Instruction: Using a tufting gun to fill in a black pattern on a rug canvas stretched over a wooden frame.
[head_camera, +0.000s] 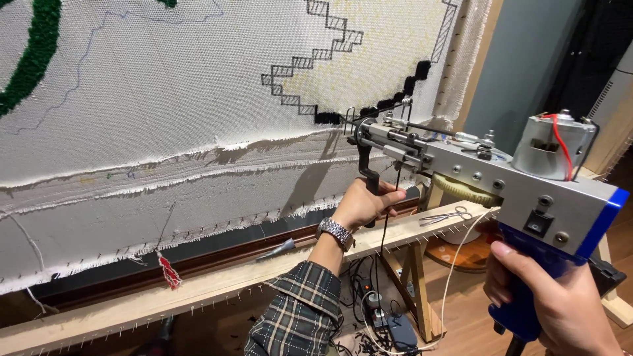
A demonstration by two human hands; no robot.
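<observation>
Right hand (557, 300) clamped on blue-handled grey metal tufting gun (501, 175); left hand (366, 203) ahead, closed around its black front grip, needle against white woven backing cloth (165, 99) beyond.

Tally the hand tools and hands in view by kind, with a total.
Blue-handled metal tufting gun: 1
Small silver scissors on the wooden frame rail: 1
Hands gripping the gun: 2, left hand on the black front handle, right hand on the blue grip
Total: 4
</observation>
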